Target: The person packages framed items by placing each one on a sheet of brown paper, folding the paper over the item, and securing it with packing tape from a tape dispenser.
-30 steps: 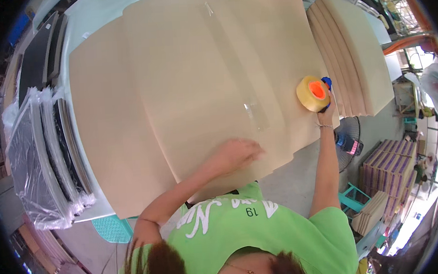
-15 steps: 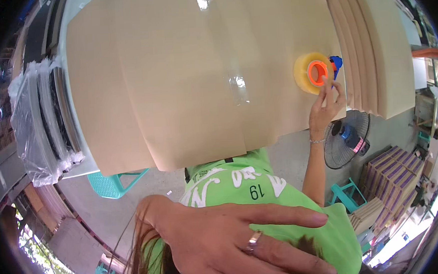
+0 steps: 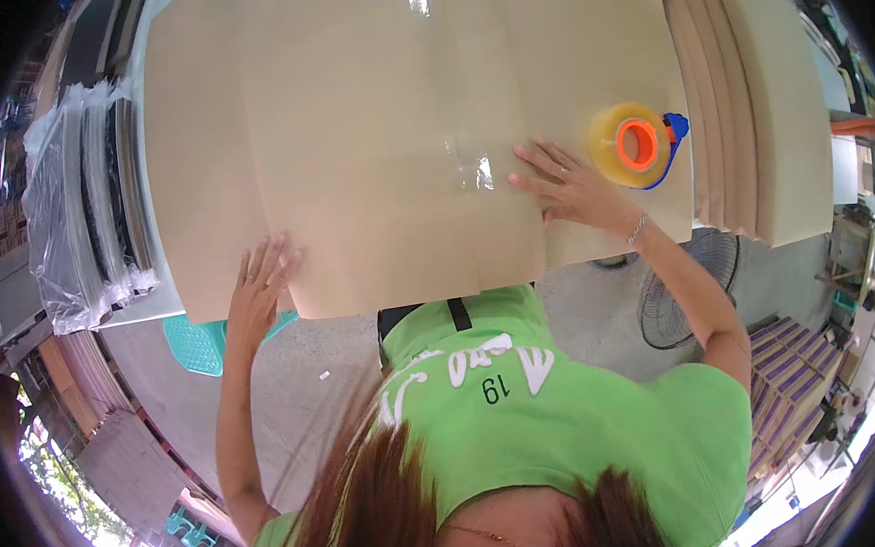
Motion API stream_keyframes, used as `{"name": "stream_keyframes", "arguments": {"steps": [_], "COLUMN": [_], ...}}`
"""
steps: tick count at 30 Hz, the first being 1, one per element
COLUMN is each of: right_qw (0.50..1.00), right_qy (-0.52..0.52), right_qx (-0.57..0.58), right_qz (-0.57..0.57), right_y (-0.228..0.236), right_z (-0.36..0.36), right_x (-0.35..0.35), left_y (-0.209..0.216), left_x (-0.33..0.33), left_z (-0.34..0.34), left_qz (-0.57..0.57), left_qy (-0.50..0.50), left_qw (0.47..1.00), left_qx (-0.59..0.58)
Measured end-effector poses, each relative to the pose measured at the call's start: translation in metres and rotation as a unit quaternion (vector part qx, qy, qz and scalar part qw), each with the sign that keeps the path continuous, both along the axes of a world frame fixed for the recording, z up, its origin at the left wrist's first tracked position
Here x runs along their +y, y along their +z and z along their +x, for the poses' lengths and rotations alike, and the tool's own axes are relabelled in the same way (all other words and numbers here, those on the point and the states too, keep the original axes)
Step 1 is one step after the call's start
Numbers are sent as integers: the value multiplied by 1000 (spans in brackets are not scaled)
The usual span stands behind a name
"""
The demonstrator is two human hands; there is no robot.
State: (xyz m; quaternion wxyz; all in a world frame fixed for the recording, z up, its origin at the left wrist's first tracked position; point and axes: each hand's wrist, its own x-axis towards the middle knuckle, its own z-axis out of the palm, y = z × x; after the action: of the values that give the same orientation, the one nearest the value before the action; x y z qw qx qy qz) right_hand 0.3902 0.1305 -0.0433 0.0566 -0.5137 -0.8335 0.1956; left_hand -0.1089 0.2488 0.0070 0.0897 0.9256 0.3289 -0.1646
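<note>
A broad brown sheet of cardboard with fold lines lies across the table, a strip of clear tape stuck along its middle. My left hand rests on the near left part of the cardboard, fingers stretched out, holding nothing. Flat on the cardboard just right of the tape strip is my right hand, its fingers spread. A tape dispenser with a wide yellowish roll, an orange core and a blue handle lies on the cardboard to the right of that hand.
Folded cardboard sheets are stacked along the right side. Plastic-wrapped dark panels stand at the left table edge. Below the table are a teal stool at left and a fan at right, with bundled cartons farther right.
My right hand has left the tape dispenser and moved left onto the cardboard. My left hand has gone from close in front of the camera to the cardboard's near left part.
</note>
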Motion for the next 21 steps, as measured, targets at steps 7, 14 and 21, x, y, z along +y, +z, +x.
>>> {"name": "stream_keyframes", "arguments": {"steps": [7, 14, 21], "right_qw": [998, 997, 994], "right_qy": [58, 18, 2], "right_qx": [-8, 74, 47], "right_qz": [10, 35, 101], "right_y": [-8, -18, -27], "right_z": [0, -26, -10], "right_x": [15, 9, 13], "left_y": [-43, -67, -73], "left_x": [36, 56, 84], "left_z": [-29, -29, -17], "left_qz": [-4, 20, 28], "left_qy": [-167, -208, -248], "left_qw": [985, 978, 967], "left_qx": [34, -8, -52]}}
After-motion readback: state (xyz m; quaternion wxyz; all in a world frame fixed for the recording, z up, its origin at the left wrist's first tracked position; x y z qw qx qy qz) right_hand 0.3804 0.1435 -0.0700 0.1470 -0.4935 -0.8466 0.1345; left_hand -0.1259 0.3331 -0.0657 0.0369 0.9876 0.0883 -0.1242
